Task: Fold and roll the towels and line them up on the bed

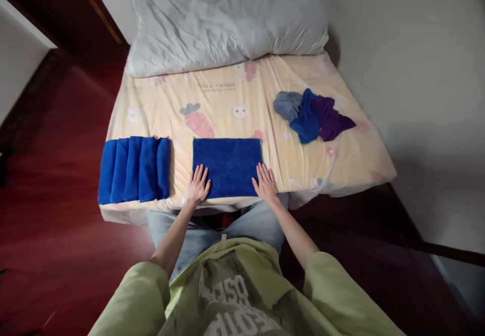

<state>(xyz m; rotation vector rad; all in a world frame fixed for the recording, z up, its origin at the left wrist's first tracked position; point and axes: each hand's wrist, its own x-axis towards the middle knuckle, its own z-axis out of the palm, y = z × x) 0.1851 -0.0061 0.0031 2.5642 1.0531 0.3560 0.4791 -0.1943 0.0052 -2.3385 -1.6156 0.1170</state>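
A blue towel with a thin green edge lies spread flat near the front edge of the bed, its long side toward me. My left hand rests flat on its left front corner, fingers stretched out. On the right front part of the towel lies my right hand, also flat with the fingers extended. Neither hand grips anything. To the left, several folded blue towels sit side by side in a row.
The bed has a pale yellow sheet with rabbit and carrot prints. A crumpled heap of cloths, grey, blue and purple, lies at the right. A grey quilt is bunched at the back. A wall stands on the right.
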